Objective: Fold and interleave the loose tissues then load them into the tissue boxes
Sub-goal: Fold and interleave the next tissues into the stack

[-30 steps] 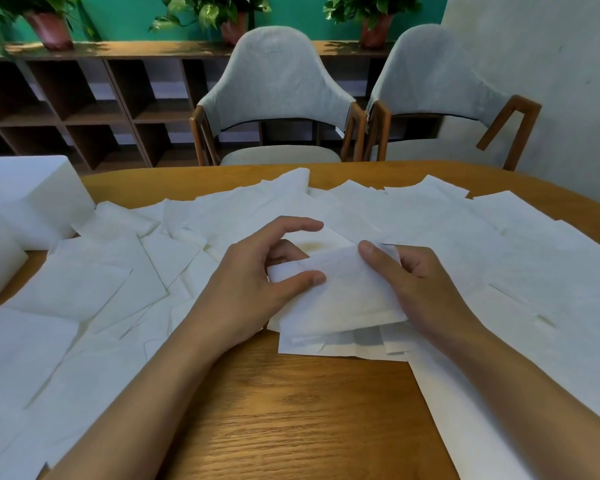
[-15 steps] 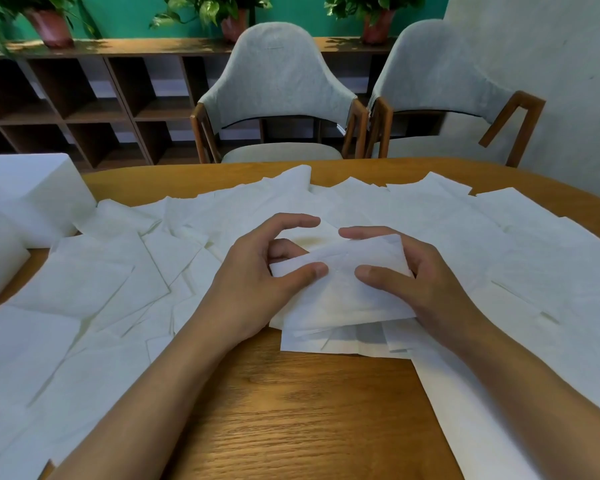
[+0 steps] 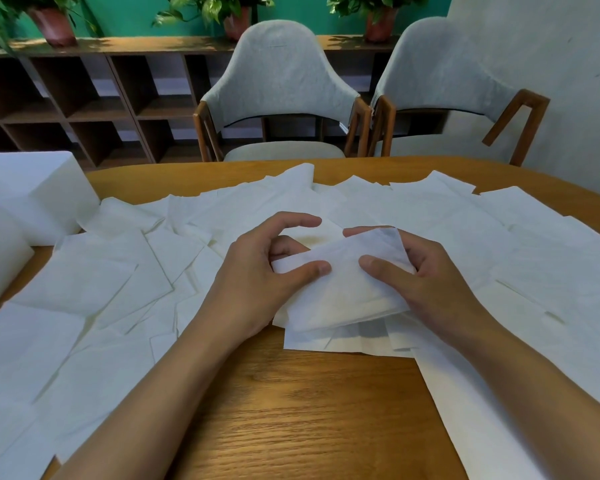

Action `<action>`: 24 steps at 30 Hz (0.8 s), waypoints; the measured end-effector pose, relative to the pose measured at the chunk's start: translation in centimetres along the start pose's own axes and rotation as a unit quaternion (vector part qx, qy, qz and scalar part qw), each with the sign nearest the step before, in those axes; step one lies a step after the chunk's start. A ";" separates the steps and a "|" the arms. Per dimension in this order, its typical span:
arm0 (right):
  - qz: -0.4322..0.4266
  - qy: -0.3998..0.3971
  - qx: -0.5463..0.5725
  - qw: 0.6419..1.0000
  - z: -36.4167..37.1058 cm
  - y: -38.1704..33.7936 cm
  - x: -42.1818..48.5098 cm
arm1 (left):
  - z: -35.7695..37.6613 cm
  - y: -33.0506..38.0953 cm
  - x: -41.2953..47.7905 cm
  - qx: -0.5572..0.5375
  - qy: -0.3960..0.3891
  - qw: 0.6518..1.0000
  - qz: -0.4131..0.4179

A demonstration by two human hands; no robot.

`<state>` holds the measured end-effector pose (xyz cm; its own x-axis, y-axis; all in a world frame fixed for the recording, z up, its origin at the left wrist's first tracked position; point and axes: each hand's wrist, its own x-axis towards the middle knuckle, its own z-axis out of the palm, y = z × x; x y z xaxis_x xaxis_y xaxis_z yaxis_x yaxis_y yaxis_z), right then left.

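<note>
Over the past second the right hand (image 3: 426,285) had slid its thumb down onto the top face of the folded tissue (image 3: 347,292), and its fingertips had come into sight past that tissue's far edge; the left hand (image 3: 257,282) had hardly shifted. Both hands held the folded tissue just above the wooden tabletop (image 3: 291,417), its far right corner tilted up. The left grip was clamped on the tissue's left edge, thumb on top and fingers beneath, with the index finger arched free above it. The right grip was clamped on the right end, thumb pressing the top face and fingers curled behind.

Loose tissues (image 3: 84,285) lay spread flat and overlapping to the left, to the right and beyond the folded tissue, and a few more lay directly under it at the near side. Two white tissue boxes (image 3: 39,192) stood well to the left of the folded tissue, at the tabletop's edge, one nearer the person than the other. Beyond the folded tissue, across the tabletop, two grey chairs (image 3: 281,84) with wooden arms faced the person, and behind them ran a dark wooden shelf unit (image 3: 84,98) topped with potted plants (image 3: 52,26).
</note>
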<state>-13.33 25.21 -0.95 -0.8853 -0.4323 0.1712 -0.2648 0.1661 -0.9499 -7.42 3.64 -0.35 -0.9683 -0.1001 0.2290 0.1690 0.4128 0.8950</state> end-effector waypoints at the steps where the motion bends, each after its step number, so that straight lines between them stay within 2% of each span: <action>1: -0.002 0.003 -0.002 1.000 0.0 0.0 0.0 | 0.1 -0.1 0.0 0.004 0.004 1.000 0.002; 6: -0.024 0.043 0.000 0.999 -0.2 -0.1 0.1 | 0.6 -0.8 0.1 0.068 0.081 0.994 0.012; 9: -0.011 0.049 0.060 0.997 -0.4 -0.2 0.4 | 0.6 -0.1 0.0 -0.083 0.010 0.992 -0.094; 11: -0.003 0.049 0.065 0.997 -0.3 -0.1 0.4 | 0.8 -0.2 -0.1 -0.166 -0.044 0.977 -0.126; 13: -0.016 0.052 0.049 0.997 -0.2 -0.1 0.4 | 1.1 -0.3 -0.2 -0.193 -0.043 0.973 -0.117; 16: -0.059 0.015 0.001 0.998 -0.1 -0.1 0.2 | 1.3 -0.4 -0.3 -0.120 0.013 0.990 -0.068; 18: -0.062 -0.030 -0.049 0.996 0.0 0.2 0.1 | 1.3 -0.9 -0.3 -0.091 0.015 0.996 -0.009; 20: -0.051 -0.037 -0.079 0.995 0.2 0.5 -0.1 | 1.0 -1.0 -0.3 -0.086 0.001 0.996 0.025; 24: -0.038 -0.022 -0.010 0.999 0.0 0.3 -0.1 | 0.4 -1.0 -0.1 -0.104 -0.009 0.994 0.016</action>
<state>-13.28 25.26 -1.24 -0.8446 -0.4832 0.2305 -0.3388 0.1490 -0.9290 -7.55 3.58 -1.38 -0.9645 -0.0727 0.2540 0.2331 0.2185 0.9476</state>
